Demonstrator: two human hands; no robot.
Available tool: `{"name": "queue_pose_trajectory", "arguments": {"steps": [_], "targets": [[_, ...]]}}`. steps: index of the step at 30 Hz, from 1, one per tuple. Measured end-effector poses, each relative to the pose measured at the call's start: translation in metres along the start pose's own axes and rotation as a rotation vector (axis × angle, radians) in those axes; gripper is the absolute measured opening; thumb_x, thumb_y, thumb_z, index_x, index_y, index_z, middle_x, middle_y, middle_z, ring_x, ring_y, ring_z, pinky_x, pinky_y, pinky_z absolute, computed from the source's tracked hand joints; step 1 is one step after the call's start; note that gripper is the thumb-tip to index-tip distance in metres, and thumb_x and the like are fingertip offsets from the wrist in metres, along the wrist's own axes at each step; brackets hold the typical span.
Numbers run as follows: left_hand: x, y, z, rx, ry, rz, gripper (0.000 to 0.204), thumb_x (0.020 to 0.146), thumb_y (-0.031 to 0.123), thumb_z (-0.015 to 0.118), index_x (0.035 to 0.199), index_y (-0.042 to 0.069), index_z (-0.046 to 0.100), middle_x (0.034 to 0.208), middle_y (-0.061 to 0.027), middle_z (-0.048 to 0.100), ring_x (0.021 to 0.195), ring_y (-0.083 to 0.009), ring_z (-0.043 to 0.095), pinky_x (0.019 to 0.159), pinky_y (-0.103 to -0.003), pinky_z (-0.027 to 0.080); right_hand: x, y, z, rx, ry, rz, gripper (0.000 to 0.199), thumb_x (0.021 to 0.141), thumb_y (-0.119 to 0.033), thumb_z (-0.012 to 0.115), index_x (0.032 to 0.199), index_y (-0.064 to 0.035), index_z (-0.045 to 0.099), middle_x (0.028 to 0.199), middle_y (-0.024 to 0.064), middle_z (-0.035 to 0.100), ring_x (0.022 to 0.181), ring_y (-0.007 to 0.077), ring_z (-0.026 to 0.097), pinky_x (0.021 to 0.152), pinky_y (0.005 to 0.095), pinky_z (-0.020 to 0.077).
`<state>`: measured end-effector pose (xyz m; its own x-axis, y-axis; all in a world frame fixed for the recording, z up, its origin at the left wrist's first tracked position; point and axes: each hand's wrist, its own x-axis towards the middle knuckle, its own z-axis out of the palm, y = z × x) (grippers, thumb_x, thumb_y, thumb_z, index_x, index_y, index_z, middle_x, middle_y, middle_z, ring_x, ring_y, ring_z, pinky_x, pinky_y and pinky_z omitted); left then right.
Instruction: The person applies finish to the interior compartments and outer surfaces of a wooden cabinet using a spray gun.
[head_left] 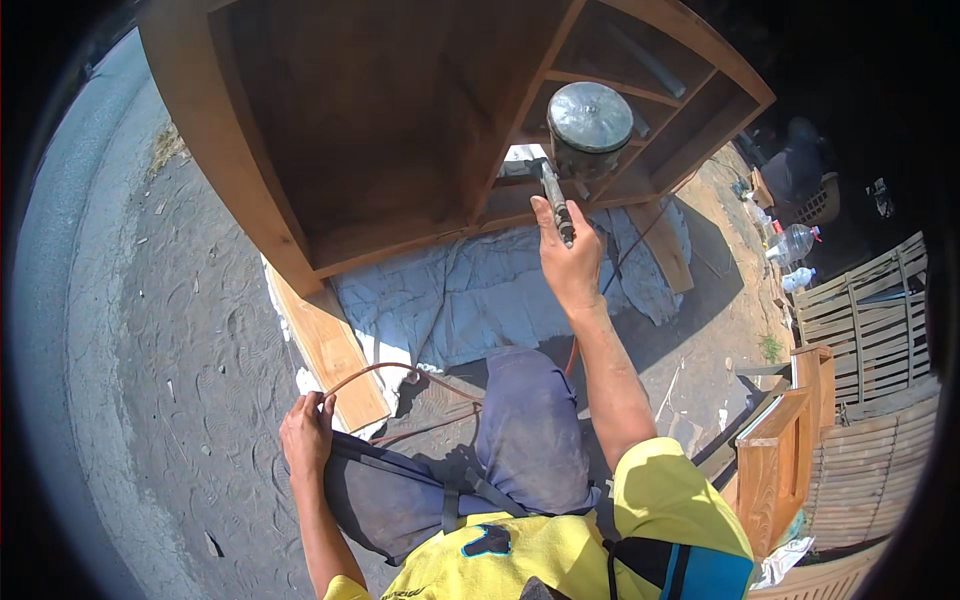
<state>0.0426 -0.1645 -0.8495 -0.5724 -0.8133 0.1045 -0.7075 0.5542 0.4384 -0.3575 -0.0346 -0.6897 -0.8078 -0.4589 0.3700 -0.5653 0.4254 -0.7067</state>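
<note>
My right hand (572,262) is closed round the handle of a spray gun (553,190), raised in front of the cabinet's openings. A round metal cup (590,118) tops the gun. Low at the left, my left hand (306,437) pinches a reddish-brown hose (400,368) beside my knee. The hose loops across in front of my legs, and part of it passes out of sight behind them. A large brown wooden cabinet (205,130) stands before me, with a wide compartment on the left and smaller divided ones on the right. Whether spray leaves the gun, I cannot tell.
Beneath the cabinet lie a pale crumpled cloth (470,300) and wooden planks (330,345). To the right are wooden furniture pieces (785,455), a slatted panel (865,310) and plastic bottles (795,243). A paved road (75,260) borders the sandy ground on the left.
</note>
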Motion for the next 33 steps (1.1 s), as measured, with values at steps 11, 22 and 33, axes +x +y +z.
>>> {"name": "queue_pose_trajectory", "arguments": {"steps": [11,22,33], "targets": [[0.012,-0.012,0.025,-0.100,-0.009,0.005,0.023,0.102,0.025,0.067,0.100,0.003,0.070,0.094,-0.0203,0.073,0.086,-0.0430,0.071,0.074,-0.052,0.053,0.037,-0.025,-0.079,0.144,0.401,-0.146,0.053,0.101,-0.052,0.070,0.105,0.0010,0.077,0.068,0.0095,0.068,0.064,0.0201,0.065,0.064,0.0358,0.0504],[0.022,0.017,-0.007,-0.033,0.114,-0.014,0.017,0.101,0.018,0.067,0.103,0.001,0.071,0.088,-0.0191,0.068,0.080,-0.0402,0.068,0.072,-0.049,0.051,0.027,0.117,-0.088,0.395,0.368,0.066,0.043,0.104,-0.040,0.069,0.109,0.0017,0.076,0.088,0.0124,0.078,0.079,0.0206,0.074,0.073,0.0374,0.0557],[0.061,0.175,-0.189,-0.013,-0.728,-0.193,0.017,0.104,0.027,0.058,0.108,0.014,0.067,0.088,-0.0133,0.075,0.083,-0.0361,0.074,0.073,-0.048,0.054,0.020,0.009,-0.284,0.531,0.353,0.613,0.039,0.107,-0.038,0.063,0.114,-0.0006,0.071,0.107,0.0046,0.075,0.056,0.0048,0.049,0.048,0.0244,0.0351]]}}
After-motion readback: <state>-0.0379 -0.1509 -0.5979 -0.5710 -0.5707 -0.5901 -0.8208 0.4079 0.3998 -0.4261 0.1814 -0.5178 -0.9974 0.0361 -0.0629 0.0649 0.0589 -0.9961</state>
